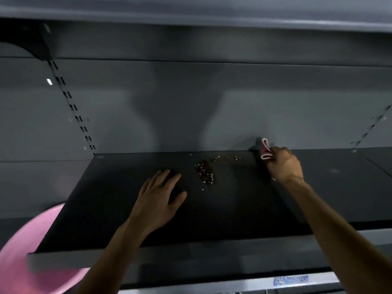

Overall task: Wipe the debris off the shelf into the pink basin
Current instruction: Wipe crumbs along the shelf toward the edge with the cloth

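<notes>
A dark shelf board (pixel 118 209) carries a small heap of brown and white debris (pixel 205 172) near its back middle, with a thin scatter of bits (pixel 229 157) trailing right along the back edge. My right hand (pixel 284 166) is shut on a folded pink cloth (pixel 266 150) at the back of the shelf, to the right of the debris. My left hand (pixel 161 196) lies flat and open on the board, just left of the heap. The pink basin (pixel 27 238) sits below the shelf's left front corner, partly hidden by the board.
A grey back panel (pixel 191 107) rises behind the shelf, with slotted uprights at the left (pixel 72 107) and right (pixel 373 124). Another shelf (pixel 191 11) hangs overhead. A neighbouring board (pixel 350 172) continues to the right. A price strip (pixel 290 281) runs below the front edge.
</notes>
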`<state>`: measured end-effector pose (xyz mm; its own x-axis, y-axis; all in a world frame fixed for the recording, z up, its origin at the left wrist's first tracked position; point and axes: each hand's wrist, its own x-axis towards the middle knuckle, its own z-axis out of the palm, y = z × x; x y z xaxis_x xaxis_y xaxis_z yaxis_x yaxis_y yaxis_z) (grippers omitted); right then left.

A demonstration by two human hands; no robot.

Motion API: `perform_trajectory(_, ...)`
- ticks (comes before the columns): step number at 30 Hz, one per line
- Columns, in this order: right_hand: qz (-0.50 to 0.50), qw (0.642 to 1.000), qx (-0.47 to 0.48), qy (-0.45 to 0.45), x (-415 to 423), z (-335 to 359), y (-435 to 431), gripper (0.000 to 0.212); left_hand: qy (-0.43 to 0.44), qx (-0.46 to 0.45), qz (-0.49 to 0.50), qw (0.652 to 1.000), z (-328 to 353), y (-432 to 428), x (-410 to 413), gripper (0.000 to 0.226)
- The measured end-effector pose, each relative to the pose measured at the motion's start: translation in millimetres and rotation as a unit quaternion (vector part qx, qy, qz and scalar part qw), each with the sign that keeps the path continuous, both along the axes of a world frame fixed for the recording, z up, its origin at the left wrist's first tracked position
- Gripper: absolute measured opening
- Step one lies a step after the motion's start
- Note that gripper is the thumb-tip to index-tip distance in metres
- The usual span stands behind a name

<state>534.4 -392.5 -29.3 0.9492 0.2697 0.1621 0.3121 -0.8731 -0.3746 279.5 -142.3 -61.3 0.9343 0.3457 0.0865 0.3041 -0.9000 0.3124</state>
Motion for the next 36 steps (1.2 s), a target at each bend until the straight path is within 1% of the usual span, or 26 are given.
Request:
perform_trajectory(2,-0.006,1.0,-0.023,-0.001,2,-2,12,0.028,-0.001,0.015,0.005,1.0,-2,3,0,0.081)
perform_trajectory(5,0.036,0.999,-0.007,0.003,-12,-6,53,0.028,-0.011,0.033,0.014,0.999,-5,-1,1,0.074)
perform_trajectory(8,0.114,0.993,0.01,-0.015,-38,-12,98,0.027,-0.013,0.041,0.015,0.999,-8,-1,1,0.07)
perform_trajectory(10,0.178,0.983,0.023,-0.032,-52,-15,123,0.025,-0.018,0.043,0.015,0.999,-7,0,1,0.07)
perform_trajectory(13,0.262,0.964,0.037,-0.005,-60,-15,146,0.025,-0.023,0.033,0.009,0.999,-7,0,-1,0.071)
perform_trajectory(15,0.284,0.957,0.06,-0.009,-62,-9,143,0.023,-0.025,0.033,0.008,0.999,-7,0,-3,0.071)
perform_trajectory(17,0.263,0.961,0.08,-0.017,-60,-3,125,0.016,-0.023,0.037,0.009,0.999,-7,1,-3,0.067)
perform_trajectory(18,0.238,0.968,0.073,-0.023,-56,-1,111,0.018,-0.021,0.038,0.01,0.999,-8,1,-2,0.064)
perform_trajectory(20,0.166,0.984,0.055,-0.031,-36,-2,80,0.036,-0.022,0.037,0.012,0.999,-7,-1,-1,0.06)
perform_trajectory(21,0.124,0.991,0.045,-0.025,-23,-3,66,0.039,-0.023,0.037,0.014,0.999,-7,-2,0,0.059)
perform_trajectory(23,0.057,0.998,0.02,0.012,-7,-7,51,0.029,-0.02,0.035,0.016,0.999,-6,-3,3,0.059)
perform_trajectory(24,0.046,0.999,0.004,0.019,-4,-9,50,0.026,-0.017,0.031,0.017,0.999,-5,-4,3,0.059)
perform_trajectory(26,0.052,0.999,-0.008,0.008,-9,-11,64,0.026,-0.017,0.025,0.018,0.999,-5,-4,4,0.059)
perform_trajectory(30,0.087,0.996,0.021,-0.021,-37,-9,115,0.029,-0.022,0.026,0.014,0.999,-4,-5,4,0.059)
perform_trajectory(33,0.174,0.984,0.016,-0.039,-57,-15,149,0.022,-0.025,0.026,0.017,0.999,-5,-4,4,0.059)
perform_trajectory(36,0.258,0.966,0.012,-0.01,-73,-11,178,0.023,-0.025,0.032,0.013,0.999,-6,-2,2,0.059)
